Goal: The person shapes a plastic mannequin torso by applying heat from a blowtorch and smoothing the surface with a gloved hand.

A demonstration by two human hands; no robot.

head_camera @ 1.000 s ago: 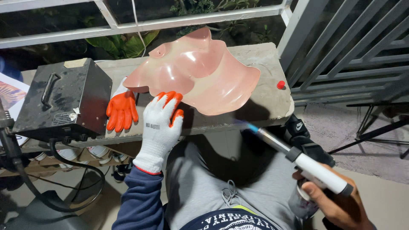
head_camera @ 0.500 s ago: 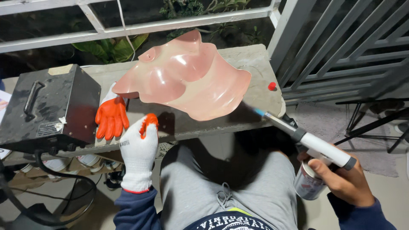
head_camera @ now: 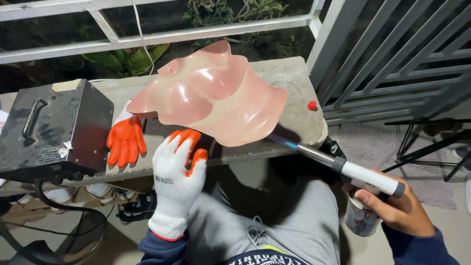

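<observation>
Right hand (head_camera: 397,211) gripping one lit torch (head_camera: 358,174), gloved left hand (head_camera: 177,172) open, one pink torso shell (head_camera: 216,95)

Left hand (head_camera: 177,182): wears a white knit glove with orange-coated fingertips and an orange-trimmed cuff. Back of the hand faces up, fingers extended and close together, pointing away from the body toward the far side. Nothing is grasped; the fingertips lie at the near edge of the scene's middle. Dark blue sleeve covers the forearm, which rises from the near lower edge.

Right hand (head_camera: 395,208): bare, at the near right. Fingers curled tight around what it holds, thumb on top, knuckles facing right. Wrist angled inward toward the left. Dark blue sleeve covers the wrist and forearm.

Both knees, in grey trousers, sit between the two arms.
</observation>
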